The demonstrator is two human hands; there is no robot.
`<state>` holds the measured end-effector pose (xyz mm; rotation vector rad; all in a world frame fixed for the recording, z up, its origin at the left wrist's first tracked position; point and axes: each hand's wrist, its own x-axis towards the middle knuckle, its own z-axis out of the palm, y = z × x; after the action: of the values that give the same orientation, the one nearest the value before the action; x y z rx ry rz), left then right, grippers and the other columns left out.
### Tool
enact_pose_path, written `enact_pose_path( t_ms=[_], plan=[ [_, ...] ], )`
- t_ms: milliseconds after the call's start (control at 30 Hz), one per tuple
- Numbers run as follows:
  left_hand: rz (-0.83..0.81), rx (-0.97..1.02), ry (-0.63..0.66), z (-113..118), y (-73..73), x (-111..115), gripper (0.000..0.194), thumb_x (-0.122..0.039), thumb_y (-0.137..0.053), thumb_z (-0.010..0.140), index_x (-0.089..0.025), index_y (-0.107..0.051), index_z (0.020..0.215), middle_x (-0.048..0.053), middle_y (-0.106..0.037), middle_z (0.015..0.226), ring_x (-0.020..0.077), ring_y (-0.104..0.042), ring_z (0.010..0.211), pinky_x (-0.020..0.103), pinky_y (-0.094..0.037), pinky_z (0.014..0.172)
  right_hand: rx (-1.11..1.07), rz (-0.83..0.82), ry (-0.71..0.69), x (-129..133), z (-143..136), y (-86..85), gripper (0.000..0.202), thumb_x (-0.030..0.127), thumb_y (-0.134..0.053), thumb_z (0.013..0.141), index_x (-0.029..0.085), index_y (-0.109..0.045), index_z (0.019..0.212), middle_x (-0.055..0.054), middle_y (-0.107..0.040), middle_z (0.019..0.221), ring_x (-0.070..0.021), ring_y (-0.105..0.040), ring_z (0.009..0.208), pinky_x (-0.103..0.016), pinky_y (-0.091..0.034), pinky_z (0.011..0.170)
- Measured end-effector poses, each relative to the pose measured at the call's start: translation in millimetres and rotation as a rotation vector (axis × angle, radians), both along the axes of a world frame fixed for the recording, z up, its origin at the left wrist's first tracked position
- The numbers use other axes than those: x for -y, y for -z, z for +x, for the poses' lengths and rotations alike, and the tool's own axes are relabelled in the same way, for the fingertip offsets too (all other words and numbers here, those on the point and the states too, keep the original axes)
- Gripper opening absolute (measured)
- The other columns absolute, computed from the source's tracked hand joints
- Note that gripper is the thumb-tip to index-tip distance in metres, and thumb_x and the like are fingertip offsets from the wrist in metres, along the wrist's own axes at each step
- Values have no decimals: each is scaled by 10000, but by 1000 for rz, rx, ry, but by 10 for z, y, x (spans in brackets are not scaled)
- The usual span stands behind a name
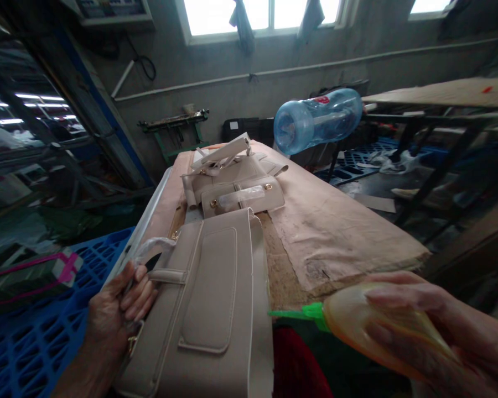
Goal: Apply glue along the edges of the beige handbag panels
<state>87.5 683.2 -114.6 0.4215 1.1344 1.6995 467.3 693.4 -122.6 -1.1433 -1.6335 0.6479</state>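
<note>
A beige handbag piece (209,287) with a stitched pocket and gold rings lies in front of me. Fingers of my left hand (122,301) are closed at its left edge, around the plastic-wrapped handle (157,246) between the rings. Out of that fist sticks a dark pointed tip (153,261), its other end hidden. My right hand (423,326) is wrapped round a squeeze bottle (357,318) with yellowish contents. The bottle lies tilted on its side, its thin green nozzle (299,313) pointing left at the bag's right edge, close to it.
More beige bag pieces (240,188) are piled farther up the cloth-covered table (332,215). A large blue water bottle (319,120) lies sideways beyond its right side. Blue plastic pallets (37,337) are at the lower left, with pink-strapped bundles (29,279) on them.
</note>
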Motion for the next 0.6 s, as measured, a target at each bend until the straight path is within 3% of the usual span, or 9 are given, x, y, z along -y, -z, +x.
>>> enact_pose_path(
  t_ms=[267,400,600],
  plan=[
    [44,-6,40,-30,24,30,308,-255,-667,737,-126,-458,551,-79,-294,341,30,-256,252,152,-278,250,62,125,-35,20,-43,-83,134,369,-717,667,337,-673,789,13,-679,874,-196,-662,711,-210,-534,534],
    [46,-27,38,-44,31,32,298,-257,-662,745,-121,-475,558,-77,-305,340,33,-265,248,157,-288,247,97,202,34,-72,-101,-137,129,382,-689,707,331,-677,826,19,-690,845,-192,-659,777,-199,-518,570],
    [73,-6,62,-38,32,4,291,-218,-737,648,-112,-485,552,-79,-334,328,40,-291,240,163,-305,233,128,206,-17,-49,-95,-114,88,372,-663,749,337,-644,828,47,-672,867,-150,-649,780,-159,-512,614]
  ],
)
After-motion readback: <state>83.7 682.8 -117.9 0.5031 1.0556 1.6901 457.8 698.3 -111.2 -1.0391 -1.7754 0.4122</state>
